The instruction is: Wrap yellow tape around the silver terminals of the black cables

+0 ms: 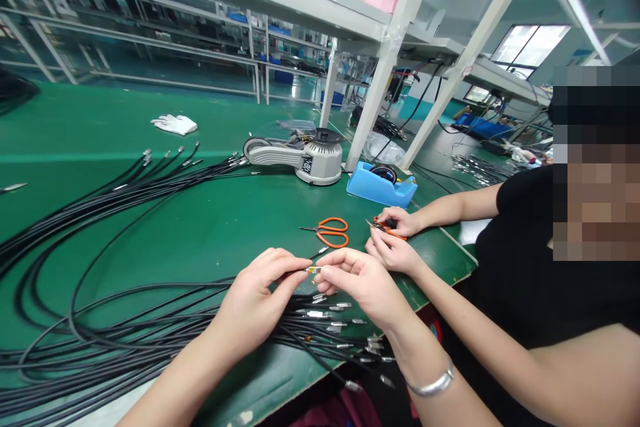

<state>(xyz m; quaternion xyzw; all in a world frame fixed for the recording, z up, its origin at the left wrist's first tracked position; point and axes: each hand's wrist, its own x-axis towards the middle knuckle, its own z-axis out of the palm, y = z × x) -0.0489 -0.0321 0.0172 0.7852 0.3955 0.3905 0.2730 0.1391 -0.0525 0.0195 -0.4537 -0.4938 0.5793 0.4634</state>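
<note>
In the head view, my left hand (260,297) pinches a black cable close to its end, with thumb and fingertips together. Facing it, my right hand (363,283) has thumb and forefinger closed on the small metal connector (315,270) at that end, where a bit of yellow shows. Below and around both hands spreads a bundle of black cables (175,327), many tipped with silvery connectors (337,327). Orange-handled scissors (333,233) lie just beyond my hands. A silver bangle is on my right wrist.
At right, a co-worker's hands (395,250) hold a small tool with red-orange handles. A tape dispenser machine (320,163), a blue tape holder (383,187) and a white glove (175,124) lie farther back. More cables (115,200) run left. Shelf posts (383,67) rise behind.
</note>
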